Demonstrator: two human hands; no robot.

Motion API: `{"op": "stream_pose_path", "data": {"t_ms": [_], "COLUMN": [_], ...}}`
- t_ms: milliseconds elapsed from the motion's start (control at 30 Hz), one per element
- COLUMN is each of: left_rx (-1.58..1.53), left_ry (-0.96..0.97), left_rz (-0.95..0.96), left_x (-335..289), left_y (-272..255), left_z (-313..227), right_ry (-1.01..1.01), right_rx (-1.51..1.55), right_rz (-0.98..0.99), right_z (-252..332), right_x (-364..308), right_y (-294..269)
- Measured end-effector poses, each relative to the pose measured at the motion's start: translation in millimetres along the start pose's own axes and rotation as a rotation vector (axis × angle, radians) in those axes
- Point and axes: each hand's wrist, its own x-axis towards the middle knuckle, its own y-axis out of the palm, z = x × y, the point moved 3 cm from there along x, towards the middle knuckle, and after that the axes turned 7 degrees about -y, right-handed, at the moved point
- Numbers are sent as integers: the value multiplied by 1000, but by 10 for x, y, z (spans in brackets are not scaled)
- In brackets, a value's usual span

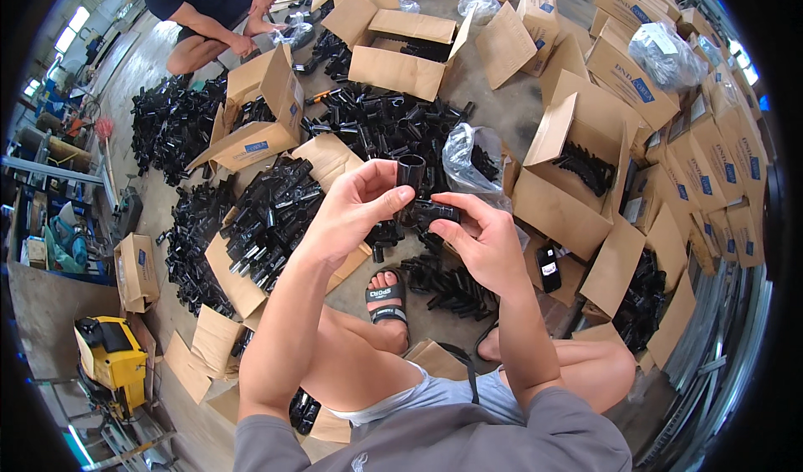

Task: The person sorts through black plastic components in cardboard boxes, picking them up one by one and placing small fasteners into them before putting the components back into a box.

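The workshop (159, 198) has one yellow machine (121, 363); two hands (355, 209) hold black tubing (411, 171).

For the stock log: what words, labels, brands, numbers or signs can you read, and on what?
I won't copy wording, only locate it.
Boxes: dark print and blue labels, partly legible.
Sandal: pale strap print, legible.
Shirt: small pale mark, unreadable.
Black slab: white patch, too small to read.
Held part: no readable text.
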Motion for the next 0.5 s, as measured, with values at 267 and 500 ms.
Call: {"op": "stream_pose_path", "data": {"t_ms": [267, 500], "left_rx": [13, -21], "left_ry": [-17, 29], "left_rz": [88, 106], "left_x": [15, 30], "left_y": [3, -28], "left_z": [22, 33], "right_ry": [-35, -24], "right_rx": [-209, -98], "right_rz": [51, 66], "right_z": [266, 143], "right_x": [-37, 4], "right_y": [-122, -174]}}
